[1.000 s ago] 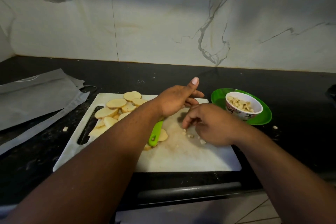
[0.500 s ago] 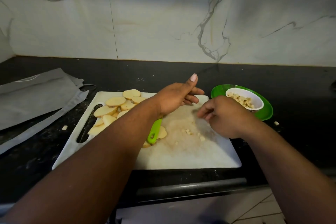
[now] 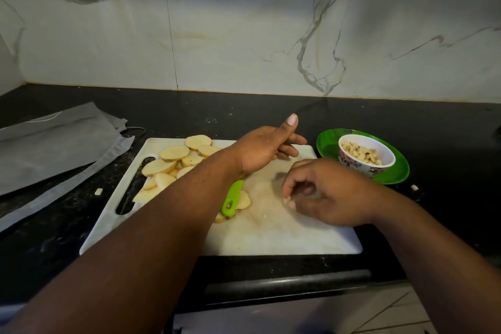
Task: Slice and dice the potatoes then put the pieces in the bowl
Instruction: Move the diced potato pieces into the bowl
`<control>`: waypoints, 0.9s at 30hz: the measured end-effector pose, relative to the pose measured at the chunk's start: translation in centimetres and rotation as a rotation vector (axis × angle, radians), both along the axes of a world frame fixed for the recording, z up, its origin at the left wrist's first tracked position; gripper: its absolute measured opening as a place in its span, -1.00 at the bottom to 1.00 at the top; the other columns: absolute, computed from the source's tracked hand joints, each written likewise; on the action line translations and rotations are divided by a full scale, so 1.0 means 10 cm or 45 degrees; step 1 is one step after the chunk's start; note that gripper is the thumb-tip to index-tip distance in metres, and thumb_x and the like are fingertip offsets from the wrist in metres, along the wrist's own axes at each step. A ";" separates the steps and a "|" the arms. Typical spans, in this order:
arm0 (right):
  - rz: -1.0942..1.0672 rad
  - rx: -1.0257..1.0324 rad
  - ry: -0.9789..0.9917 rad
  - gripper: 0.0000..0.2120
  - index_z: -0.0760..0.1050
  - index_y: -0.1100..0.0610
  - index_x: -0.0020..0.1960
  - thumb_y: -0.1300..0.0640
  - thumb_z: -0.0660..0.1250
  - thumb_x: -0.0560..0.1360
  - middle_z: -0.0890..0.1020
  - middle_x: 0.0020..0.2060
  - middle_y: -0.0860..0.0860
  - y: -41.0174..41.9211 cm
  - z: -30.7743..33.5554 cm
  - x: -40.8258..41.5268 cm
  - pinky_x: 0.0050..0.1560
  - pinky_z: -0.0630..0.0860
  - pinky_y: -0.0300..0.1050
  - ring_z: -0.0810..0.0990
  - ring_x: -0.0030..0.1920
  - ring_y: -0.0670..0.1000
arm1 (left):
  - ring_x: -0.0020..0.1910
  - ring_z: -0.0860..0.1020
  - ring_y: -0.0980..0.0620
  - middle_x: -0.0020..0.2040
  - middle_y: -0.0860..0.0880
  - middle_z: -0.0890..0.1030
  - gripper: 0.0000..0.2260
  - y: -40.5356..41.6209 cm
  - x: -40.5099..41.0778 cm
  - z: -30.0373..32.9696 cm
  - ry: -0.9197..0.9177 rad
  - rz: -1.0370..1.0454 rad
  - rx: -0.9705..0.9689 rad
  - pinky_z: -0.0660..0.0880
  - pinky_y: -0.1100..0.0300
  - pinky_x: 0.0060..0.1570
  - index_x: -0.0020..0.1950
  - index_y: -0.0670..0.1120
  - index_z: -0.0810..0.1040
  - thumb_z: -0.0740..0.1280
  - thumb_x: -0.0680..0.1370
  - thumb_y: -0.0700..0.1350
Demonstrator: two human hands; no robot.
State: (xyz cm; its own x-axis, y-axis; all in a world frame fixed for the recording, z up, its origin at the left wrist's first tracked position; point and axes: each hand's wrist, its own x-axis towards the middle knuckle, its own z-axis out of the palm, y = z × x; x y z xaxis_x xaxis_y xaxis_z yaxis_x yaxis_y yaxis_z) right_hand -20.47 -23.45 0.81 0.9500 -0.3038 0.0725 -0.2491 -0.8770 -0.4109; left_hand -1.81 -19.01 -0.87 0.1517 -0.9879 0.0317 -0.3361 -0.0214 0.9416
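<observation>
At centre right of the frame, on the white board [image 3: 284,238], the right hand [image 3: 325,192] hangs low with its fingers curled inward, pinching a small pale dice [image 3: 286,200] at the fingertips. One loose dice [image 3: 265,215] lies on the board just left of and below that hand. The bowl [image 3: 366,156], already part-filled with diced potato, stands on a green plate [image 3: 328,146] up and to the right of the hand, just beyond the board's upper right corner. Judgement: the coming carry runs up-right over that corner, a short path with nothing in between; the right hand is plainly the nearer one.

The left hand [image 3: 264,150] lies at the board's upper middle, thumb raised, fingers loosely extended to the right; the green handle [image 3: 232,198] of a knife emerges below its wrist, but whether the hand holds it I cannot tell. The handle's long axis runs from lower left to upper right.

Uncut slices [image 3: 173,153] sit heaped at the board's upper left, well apart from the bowl. Judgement: dicing is far from finished. Stray bits rest on the dark table [image 3: 271,114] at either side. A grey cloth [image 3: 54,144] lies at far left.
</observation>
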 end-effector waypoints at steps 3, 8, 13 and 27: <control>-0.195 -0.001 0.074 -0.66 0.61 -0.10 0.02 -0.20 0.55 0.33 0.61 -0.14 -0.21 -0.05 0.05 -0.10 -0.16 0.50 -0.28 0.58 -0.13 -0.21 | 0.07 0.70 0.09 0.04 0.01 0.75 -0.27 -0.02 0.01 -0.02 -0.012 -0.001 -0.002 0.49 0.03 0.39 0.22 0.07 0.71 0.00 0.50 0.52; -0.398 0.094 0.021 -0.90 0.64 -0.06 -0.05 0.05 0.50 0.45 0.64 -0.22 -0.17 0.13 -0.12 0.01 -0.09 0.53 -0.26 0.58 -0.21 -0.22 | 0.08 0.70 0.12 0.04 0.01 0.75 -0.21 -0.01 0.00 -0.02 -0.010 -0.014 -0.009 0.49 0.05 0.38 0.22 0.08 0.71 0.02 0.41 0.58; -0.493 0.037 -0.035 -0.82 0.66 -0.06 -0.01 0.16 0.35 0.48 0.65 -0.17 -0.20 0.30 -0.17 0.14 -0.06 0.54 -0.32 0.60 -0.11 -0.21 | 0.08 0.70 0.10 0.03 0.01 0.76 -0.25 0.01 -0.01 -0.01 -0.013 -0.003 -0.007 0.51 0.07 0.35 0.21 0.08 0.71 0.01 0.47 0.56; -0.496 -0.223 0.092 -0.92 0.64 0.07 -0.18 0.06 0.44 0.38 0.62 -0.17 -0.02 0.42 0.05 0.38 -0.10 0.61 -0.05 0.59 -0.17 -0.05 | 0.12 0.68 0.11 0.06 0.03 0.75 -0.25 0.06 -0.05 0.03 -0.059 0.009 -0.003 0.47 0.01 0.39 0.23 0.07 0.72 0.01 0.46 0.52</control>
